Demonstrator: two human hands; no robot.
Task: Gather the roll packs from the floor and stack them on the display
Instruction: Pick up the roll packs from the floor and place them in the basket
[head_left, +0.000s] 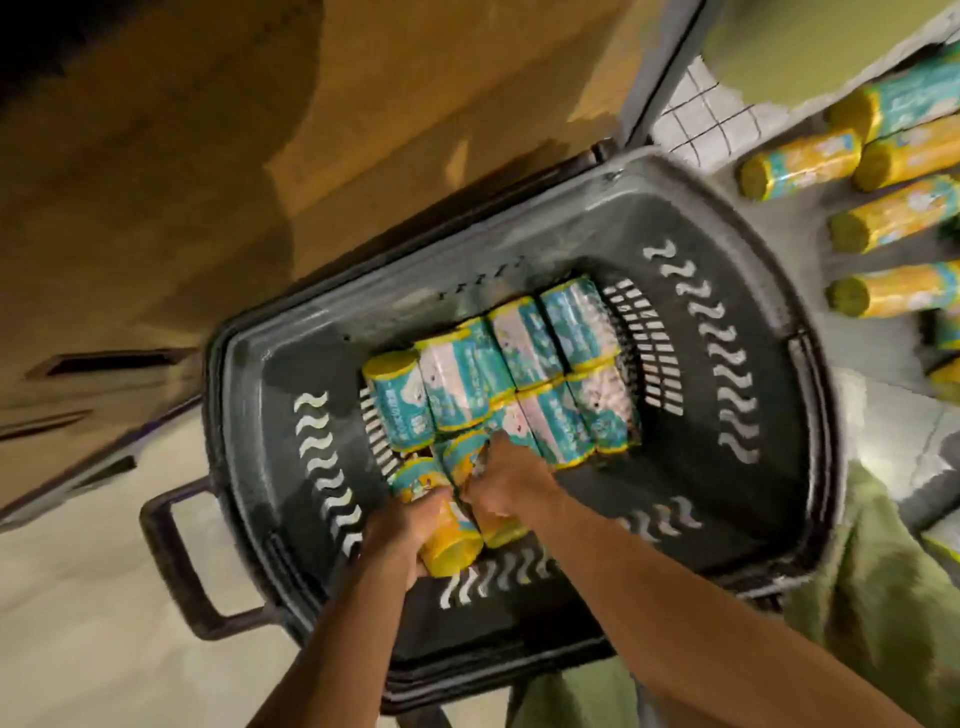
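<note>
Your left hand (400, 525) and right hand (511, 478) each grip a roll pack (452, 551) inside the dark basket (727, 208). More packs (519, 364) lie on its bottom, others on the display (802, 156).

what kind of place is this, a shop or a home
Most likely a shop or supermarket aisle. A dark plastic shopping basket holds many identical roll packs, and further packs of the same kind lie in rows on a display shelf at upper right.

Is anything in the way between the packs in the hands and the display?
Only the basket wall: left hand and right hand grip packs inside it, and the display lies beyond it.
</note>
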